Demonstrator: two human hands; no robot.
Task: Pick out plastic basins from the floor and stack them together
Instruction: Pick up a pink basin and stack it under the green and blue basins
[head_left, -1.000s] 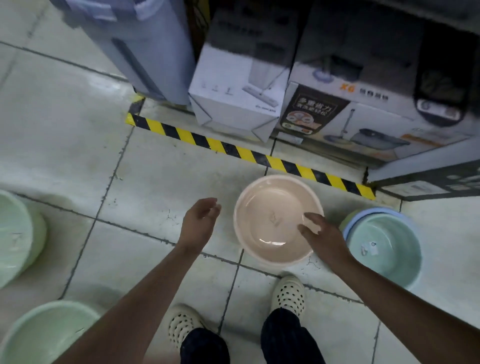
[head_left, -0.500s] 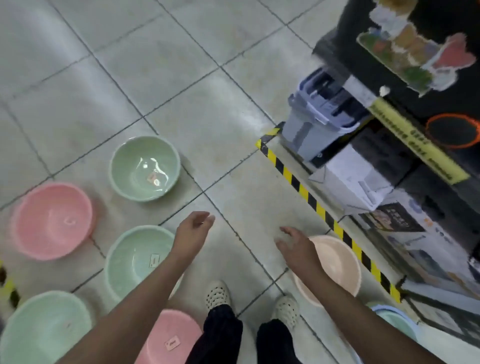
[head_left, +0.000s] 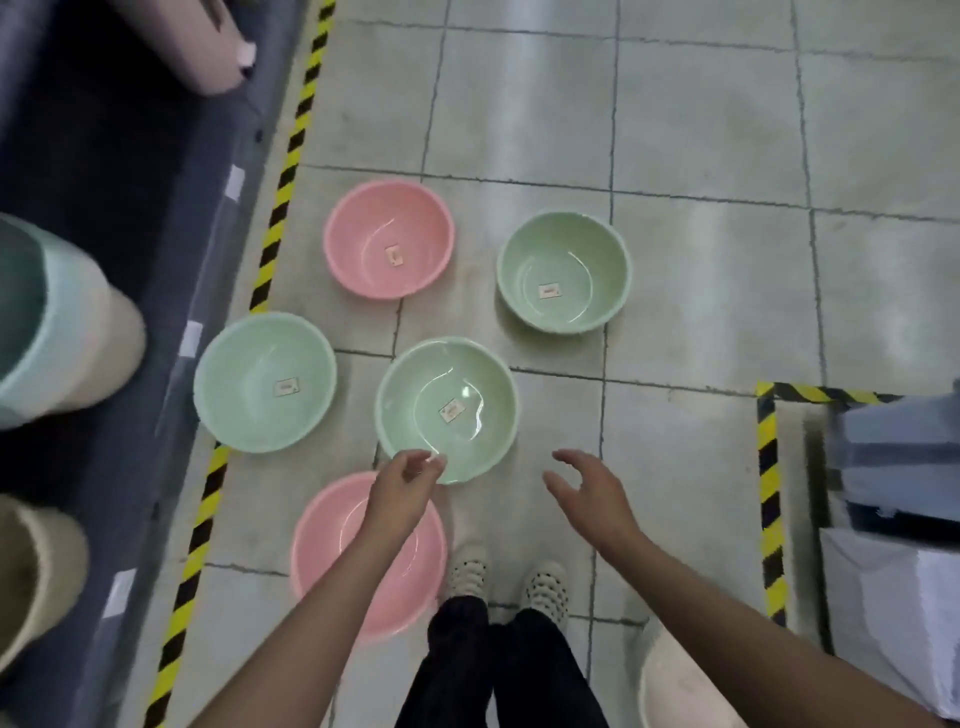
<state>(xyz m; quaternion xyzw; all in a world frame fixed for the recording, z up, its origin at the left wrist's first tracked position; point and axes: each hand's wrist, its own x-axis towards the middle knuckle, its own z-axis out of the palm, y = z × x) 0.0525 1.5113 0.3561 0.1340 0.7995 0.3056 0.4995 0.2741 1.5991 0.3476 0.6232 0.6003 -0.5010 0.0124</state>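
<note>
Five basins sitting loose on the floor (head_left: 701, 130); centre green basin (head_left: 448, 408) lying closest, just beyond the near pink basin (head_left: 332, 551); left hand (head_left: 408, 486) hovering over its near rim, fingers loosely curled, gripping nothing; right hand (head_left: 587, 491) hanging over bare tile, fingers spread apart; judging the thin plastic light, smooth, slightly flexy; gripping the rim at opposite sides looking safest.

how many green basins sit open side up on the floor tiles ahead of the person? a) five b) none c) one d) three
d: the pale green basin by the striped tape, the middle green basin and the right green basin make three; the far pink basin and near pink basin complete the group.
</note>
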